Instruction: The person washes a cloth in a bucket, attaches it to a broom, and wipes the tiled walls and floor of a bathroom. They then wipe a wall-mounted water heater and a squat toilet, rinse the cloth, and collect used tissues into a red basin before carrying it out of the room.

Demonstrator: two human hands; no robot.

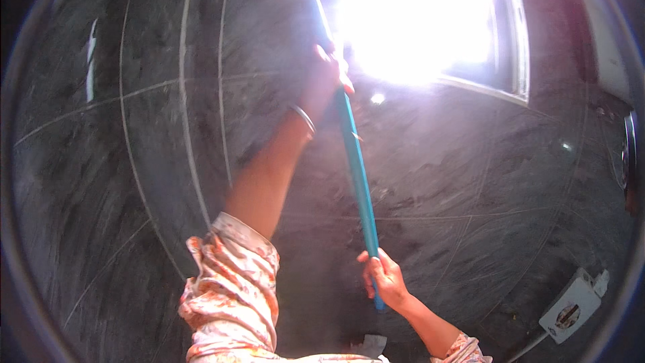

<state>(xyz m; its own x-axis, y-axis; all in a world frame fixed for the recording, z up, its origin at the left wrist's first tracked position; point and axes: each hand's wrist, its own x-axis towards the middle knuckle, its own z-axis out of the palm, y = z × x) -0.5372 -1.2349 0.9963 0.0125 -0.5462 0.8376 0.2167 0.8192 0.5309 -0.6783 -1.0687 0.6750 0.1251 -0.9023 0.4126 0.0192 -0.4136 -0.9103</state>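
A long blue pole [359, 171] runs from the top of the view down to the lower middle, slightly slanted. My left hand [330, 73] is closed around its upper part, with a bangle [304, 120] on the wrist. Lower down, my right hand [385, 280] grips the pole close to its bottom end. The pole's far end is lost in glare near the top edge, so what it carries there cannot be told. Both arms wear patterned sleeves.
Dark streaked tiles [428, 171] with pale joints surround the pole. A bright, framed opening [519, 60] glares at the upper right. At the lower right is a white electrical box [569, 312] with a cable. A small pale object [374, 345] lies at the bottom.
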